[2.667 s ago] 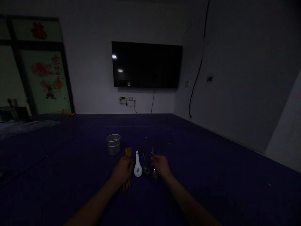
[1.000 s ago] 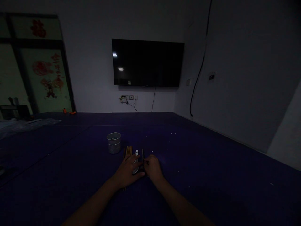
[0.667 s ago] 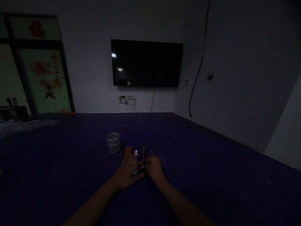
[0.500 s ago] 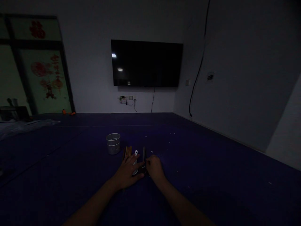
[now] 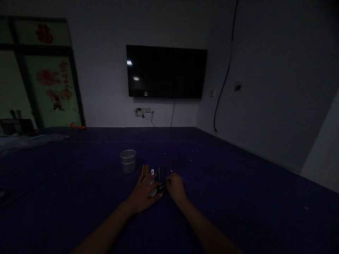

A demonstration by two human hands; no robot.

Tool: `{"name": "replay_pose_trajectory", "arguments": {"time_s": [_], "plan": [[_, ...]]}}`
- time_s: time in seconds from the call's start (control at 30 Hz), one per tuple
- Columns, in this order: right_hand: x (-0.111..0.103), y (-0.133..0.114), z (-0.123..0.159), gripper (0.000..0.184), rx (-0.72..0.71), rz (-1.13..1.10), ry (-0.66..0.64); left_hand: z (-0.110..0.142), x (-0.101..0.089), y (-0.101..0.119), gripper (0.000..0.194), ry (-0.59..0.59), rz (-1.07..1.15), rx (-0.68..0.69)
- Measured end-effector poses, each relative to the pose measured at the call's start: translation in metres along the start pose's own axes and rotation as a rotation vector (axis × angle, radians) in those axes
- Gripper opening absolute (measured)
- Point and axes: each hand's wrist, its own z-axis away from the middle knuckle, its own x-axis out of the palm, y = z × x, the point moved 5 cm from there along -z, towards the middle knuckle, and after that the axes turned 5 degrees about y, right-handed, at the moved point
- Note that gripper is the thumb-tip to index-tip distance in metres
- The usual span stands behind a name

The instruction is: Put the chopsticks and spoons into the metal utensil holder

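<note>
My left hand (image 5: 143, 193) lies with fingers spread over a row of utensils on the dark blue surface. Under and just beyond its fingers are several brown chopsticks (image 5: 145, 169), a white spoon (image 5: 152, 171) and a shiny metal spoon (image 5: 159, 173), its bowl low near my left thumb. My right hand (image 5: 175, 187) is closed in a pinch just right of the metal spoon. A thin dark utensil (image 5: 165, 171) sticks out at its fingertips; its kind is too dim to tell. Behind the chopsticks, to the left, stands a silver metal cup (image 5: 128, 163).
Small white scraps (image 5: 191, 160) are scattered on the blue surface (image 5: 238, 211). Clear plastic sheeting (image 5: 31, 141) lies at the far left, with small orange objects (image 5: 82, 127) by the door. A television (image 5: 166, 72) hangs on the back wall. A black cable (image 5: 225, 77) runs down the right wall.
The metal spoon now lies slightly further left, close to the white spoon. My right hand has shifted a little right, and the thin dark utensil shows apart from the spoon. My left hand stays put.
</note>
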Motion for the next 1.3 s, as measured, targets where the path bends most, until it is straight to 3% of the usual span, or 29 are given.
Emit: {"name": "replay_pose_trajectory", "arguments": {"time_s": [0.23, 0.47, 0.57, 0.63, 0.73, 0.83, 1.03, 1.3], "plan": [[-0.003, -0.004, 0.002, 0.026, 0.005, -0.023, 0.001, 0.000, 0.002, -0.004, 0.051, -0.050, 0.019, -0.024], [-0.017, -0.017, 0.008, 0.026, -0.011, -0.066, 0.003, 0.000, -0.001, -0.004, 0.047, -0.008, 0.021, -0.002], [-0.025, -0.025, 0.012, 0.026, -0.026, -0.102, 0.028, -0.003, -0.008, -0.006, 0.044, 0.085, -0.003, -0.013], [-0.028, -0.031, 0.015, 0.027, -0.038, -0.135, 0.024, -0.004, -0.016, -0.010, 0.043, 0.207, -0.035, -0.046], [-0.029, -0.038, 0.019, 0.027, -0.042, -0.169, -0.003, -0.004, -0.033, -0.024, 0.044, 0.423, -0.106, -0.154], [-0.028, -0.040, 0.021, 0.027, -0.031, -0.185, -0.021, 0.000, -0.045, -0.045, 0.047, 0.540, -0.194, -0.302], [-0.026, -0.040, 0.021, 0.027, -0.021, -0.215, -0.055, 0.008, -0.053, -0.077, 0.050, 0.550, -0.287, -0.441], [-0.026, -0.041, 0.021, 0.027, -0.047, -0.208, -0.076, 0.007, -0.058, -0.079, 0.035, 0.558, -0.356, -0.478]]}}
